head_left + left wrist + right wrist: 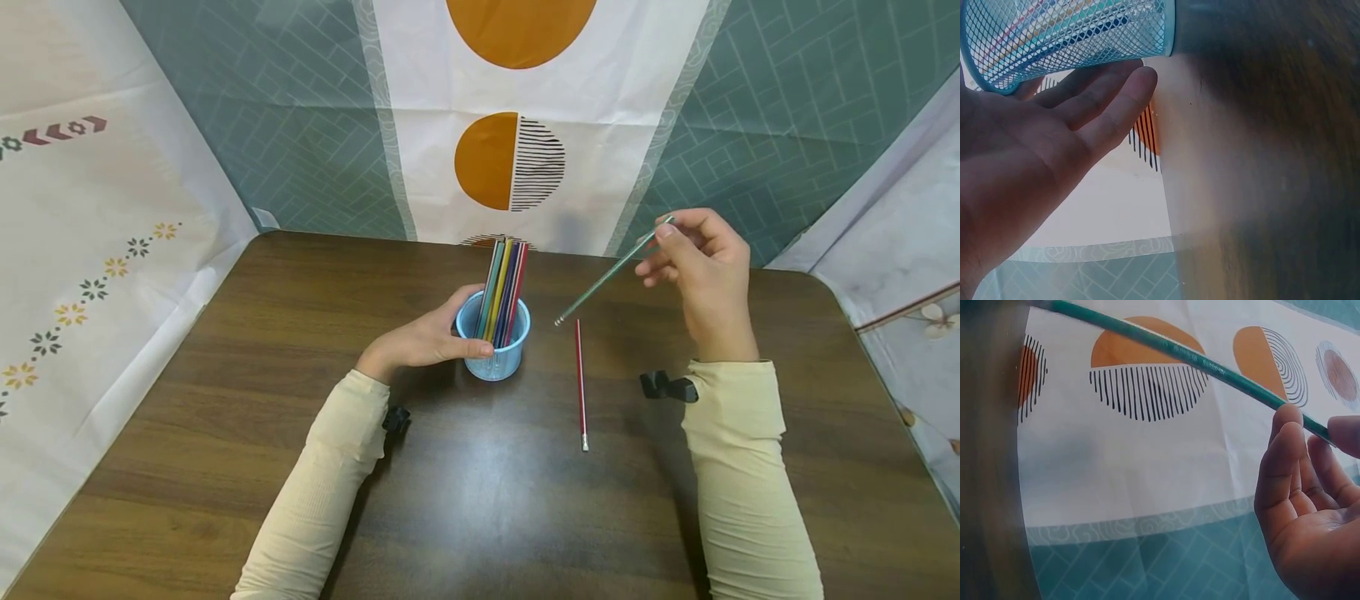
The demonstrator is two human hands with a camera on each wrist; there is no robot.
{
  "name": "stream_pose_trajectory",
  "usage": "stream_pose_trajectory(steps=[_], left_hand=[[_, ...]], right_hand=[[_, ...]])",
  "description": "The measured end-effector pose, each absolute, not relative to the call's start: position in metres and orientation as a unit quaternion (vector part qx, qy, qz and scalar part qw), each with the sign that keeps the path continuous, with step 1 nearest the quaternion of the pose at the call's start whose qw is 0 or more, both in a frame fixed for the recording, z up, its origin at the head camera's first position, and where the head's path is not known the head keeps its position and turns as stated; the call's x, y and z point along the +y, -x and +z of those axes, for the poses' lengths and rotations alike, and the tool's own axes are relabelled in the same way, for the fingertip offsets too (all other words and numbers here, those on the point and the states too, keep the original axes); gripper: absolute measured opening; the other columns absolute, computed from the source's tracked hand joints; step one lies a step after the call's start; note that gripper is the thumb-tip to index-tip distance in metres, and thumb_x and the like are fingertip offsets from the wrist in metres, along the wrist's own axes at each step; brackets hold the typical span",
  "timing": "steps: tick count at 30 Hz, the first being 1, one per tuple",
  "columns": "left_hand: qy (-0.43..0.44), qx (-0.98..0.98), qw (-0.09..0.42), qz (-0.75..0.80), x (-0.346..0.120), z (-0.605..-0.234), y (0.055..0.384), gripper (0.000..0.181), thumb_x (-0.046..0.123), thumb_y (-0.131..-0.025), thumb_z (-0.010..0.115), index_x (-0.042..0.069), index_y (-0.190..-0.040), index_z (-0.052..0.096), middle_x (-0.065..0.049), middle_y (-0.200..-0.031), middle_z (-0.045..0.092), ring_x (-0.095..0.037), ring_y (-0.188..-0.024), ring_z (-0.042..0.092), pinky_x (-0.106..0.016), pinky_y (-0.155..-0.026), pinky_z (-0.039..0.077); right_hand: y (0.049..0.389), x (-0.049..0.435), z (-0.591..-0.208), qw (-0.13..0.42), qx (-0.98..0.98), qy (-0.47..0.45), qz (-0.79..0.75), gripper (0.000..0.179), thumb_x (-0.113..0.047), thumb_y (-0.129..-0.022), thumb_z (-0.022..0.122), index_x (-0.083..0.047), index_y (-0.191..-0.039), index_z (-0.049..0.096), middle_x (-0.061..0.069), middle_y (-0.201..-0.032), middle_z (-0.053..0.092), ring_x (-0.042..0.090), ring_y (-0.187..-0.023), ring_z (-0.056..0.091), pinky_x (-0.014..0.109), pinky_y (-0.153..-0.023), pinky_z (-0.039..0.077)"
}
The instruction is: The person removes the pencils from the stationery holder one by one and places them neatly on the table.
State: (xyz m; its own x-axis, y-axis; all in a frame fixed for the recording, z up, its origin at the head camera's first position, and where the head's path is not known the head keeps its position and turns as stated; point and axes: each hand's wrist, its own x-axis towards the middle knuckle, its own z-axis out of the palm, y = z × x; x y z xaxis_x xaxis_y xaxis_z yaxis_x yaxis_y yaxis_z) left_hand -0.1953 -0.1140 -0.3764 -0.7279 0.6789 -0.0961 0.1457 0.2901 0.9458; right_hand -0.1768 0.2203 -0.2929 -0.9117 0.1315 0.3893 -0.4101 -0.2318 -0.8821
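A light blue mesh pencil cup (pixel 492 367) stands on the table with several coloured pencils (pixel 504 292) upright in it. My left hand (pixel 427 340) holds the cup from the left, thumb across the near rim and fingers around the far side. In the left wrist view those fingers (pixel 1113 112) lie along the mesh wall (pixel 1072 47). My right hand (pixel 708 271) pinches a green pencil (pixel 615 269) near its upper end, above the table's far right part. The pencil slants down to the left, its ferrule end lowest. Between the hands a red pencil (pixel 581 383) lies on the table.
The brown wooden table (pixel 480 517) reaches back to a patterned cloth (pixel 420 58) hanging behind it. White cloths hang on the left (pixel 97 275) and right (pixel 915 208) sides. Black camera mounts (pixel 667 387) stick out from the cuffs.
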Motion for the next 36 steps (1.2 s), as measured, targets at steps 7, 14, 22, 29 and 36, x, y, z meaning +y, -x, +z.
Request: stream_pose_trajectory(steps=[7, 14, 22, 29, 36], left_hand=[[-0.269, 0.764, 0.250, 0.530, -0.113, -0.375, 0.195, 0.091, 0.031, -0.091, 0.078, 0.026, -0.157, 0.016, -0.010, -0.143, 0.042, -0.028, -0.128, 0.043, -0.048, -0.108, 0.038], [-0.267, 0.767, 0.250, 0.527, -0.113, -0.375, 0.195, 0.090, 0.030, -0.091, 0.077, 0.026, -0.157, 0.017, -0.011, -0.143, 0.042, -0.028, -0.128, 0.043, -0.048, -0.108, 0.037], [-0.267, 0.772, 0.249, 0.521, -0.113, -0.376, 0.196, 0.090, 0.036, -0.090, 0.077, 0.024, -0.157, 0.017, -0.012, -0.143, 0.042, -0.029, -0.128, 0.043, -0.049, -0.108, 0.037], [-0.268, 0.769, 0.249, 0.525, -0.114, -0.376, 0.196, 0.092, 0.040, -0.090, 0.077, 0.025, -0.157, 0.017, -0.011, -0.144, 0.040, -0.029, -0.129, 0.042, -0.050, -0.108, 0.037], [-0.268, 0.769, 0.252, 0.523, -0.114, -0.376, 0.196, 0.093, 0.042, -0.089, 0.077, 0.026, -0.157, 0.016, -0.011, -0.145, 0.039, -0.030, -0.130, 0.040, -0.050, -0.108, 0.037]], right_hand=[[0.179, 0.223, -0.296, 0.159, -0.611, -0.126, 0.765, 0.004, 0.002, -0.095, 0.066, 0.006, -0.096, 0.064, 0.021, -0.083, 0.069, 0.022, -0.054, 0.066, 0.027, -0.050, 0.054], [0.182, 0.226, -0.301, 0.105, -0.672, -0.113, 0.725, 0.004, -0.001, -0.095, 0.067, 0.001, -0.098, 0.065, 0.012, -0.086, 0.070, 0.019, -0.056, 0.065, 0.025, -0.052, 0.054], [0.188, 0.228, -0.310, 0.078, -0.825, -0.053, 0.558, 0.019, -0.014, -0.099, 0.065, 0.002, -0.109, 0.061, 0.006, -0.086, 0.067, 0.019, -0.058, 0.064, 0.026, -0.056, 0.055], [0.196, 0.232, -0.321, 0.012, -0.894, -0.039, 0.447, 0.028, -0.018, -0.102, 0.061, -0.004, -0.126, 0.058, 0.013, -0.080, 0.064, 0.027, -0.061, 0.061, 0.035, -0.059, 0.055], [0.202, 0.231, -0.337, -0.051, -0.917, -0.056, 0.391, 0.025, -0.015, -0.100, 0.063, -0.003, -0.123, 0.060, 0.013, -0.086, 0.066, 0.025, -0.064, 0.059, 0.033, -0.056, 0.050]])
